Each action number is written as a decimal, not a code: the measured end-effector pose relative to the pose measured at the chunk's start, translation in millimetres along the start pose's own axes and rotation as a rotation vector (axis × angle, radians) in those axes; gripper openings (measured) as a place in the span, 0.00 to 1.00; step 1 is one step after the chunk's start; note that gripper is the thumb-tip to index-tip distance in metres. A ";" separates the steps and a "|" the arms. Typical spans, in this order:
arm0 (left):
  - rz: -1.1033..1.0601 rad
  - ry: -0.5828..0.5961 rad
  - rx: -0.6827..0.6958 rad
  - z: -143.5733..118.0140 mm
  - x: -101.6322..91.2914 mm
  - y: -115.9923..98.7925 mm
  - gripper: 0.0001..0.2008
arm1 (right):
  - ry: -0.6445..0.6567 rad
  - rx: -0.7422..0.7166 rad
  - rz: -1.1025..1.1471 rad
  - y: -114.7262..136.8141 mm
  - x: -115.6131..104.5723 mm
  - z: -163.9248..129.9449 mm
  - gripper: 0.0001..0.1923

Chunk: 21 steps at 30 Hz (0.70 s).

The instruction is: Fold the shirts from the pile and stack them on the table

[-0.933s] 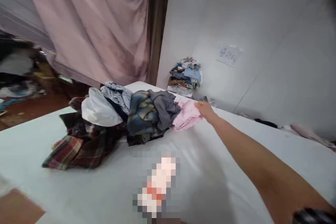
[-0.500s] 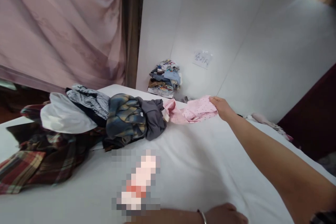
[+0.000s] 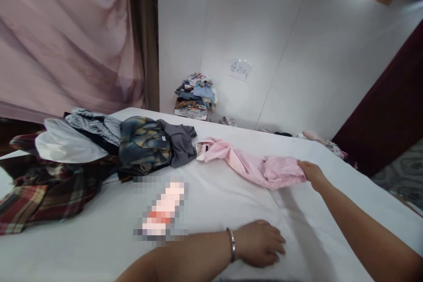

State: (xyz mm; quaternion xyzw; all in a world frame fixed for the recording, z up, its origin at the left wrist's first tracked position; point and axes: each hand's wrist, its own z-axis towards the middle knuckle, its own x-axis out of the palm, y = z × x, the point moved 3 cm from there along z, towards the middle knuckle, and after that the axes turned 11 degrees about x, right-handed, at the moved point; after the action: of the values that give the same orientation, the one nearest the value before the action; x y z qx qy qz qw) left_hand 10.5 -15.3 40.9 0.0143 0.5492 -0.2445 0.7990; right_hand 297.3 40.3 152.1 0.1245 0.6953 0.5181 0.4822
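A pink shirt (image 3: pixel 247 165) with small dots stretches across the white-covered surface, its pale collar and dark label at the left end. My right hand (image 3: pixel 310 172) is closed on the shirt's right end, pulling it lengthwise. Bare of any object, my left hand (image 3: pixel 261 243) hovers over or rests on the white sheet (image 3: pixel 211 211), fingers apart, a silver bangle (image 3: pixel 232 245) at its wrist. The shirt's collar lies beside a dark grey garment (image 3: pixel 180 143), the rightmost of a heap.
A plaid bundle (image 3: pixel 143 143), a white garment (image 3: pixel 66 145) and a red plaid shirt (image 3: pixel 36 198) are heaped on the left. A blurred-out item (image 3: pixel 161 209) lies in front of them. Stacked folded clothes (image 3: pixel 196 92) stand by the wall; more clothes (image 3: pixel 322 139) lie at the far right.
My right hand has drawn the pink shirt rightward and nearer, lengthening it. My left hand has come further into view over the sheet. The camera view has shifted right.
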 end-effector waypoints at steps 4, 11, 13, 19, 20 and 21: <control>-0.038 -0.043 -0.060 -2.1 -5.0 -1.7 0.14 | 0.057 0.130 -0.177 -56.3 -10.7 -0.2 0.11; 0.012 -0.005 -0.088 -1.4 -13.2 -11.2 0.15 | 0.164 -0.156 -0.484 -35.9 17.8 -6.5 0.24; 0.054 0.022 -0.097 0.6 -14.5 -15.8 0.16 | 0.286 -0.216 -0.559 -30.4 39.2 -18.1 0.23; 0.135 0.091 -0.190 1.4 -20.7 -27.0 0.15 | 0.282 -0.272 -0.403 -46.8 66.3 -38.2 0.07; 0.141 0.084 -0.220 0.0 -24.1 -26.8 0.14 | 0.264 -0.262 -0.351 -49.4 64.1 -36.8 0.09; 0.147 0.066 -0.256 -1.9 -28.3 -25.9 0.14 | 0.246 -0.244 -0.291 -50.5 59.9 -33.7 0.11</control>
State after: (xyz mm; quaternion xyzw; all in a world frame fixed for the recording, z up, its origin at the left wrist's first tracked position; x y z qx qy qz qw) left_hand -9.5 -26.9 71.6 -0.0398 0.5992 -0.1126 0.7917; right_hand 256.7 38.5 77.1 -0.1003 0.6916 0.5348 0.4751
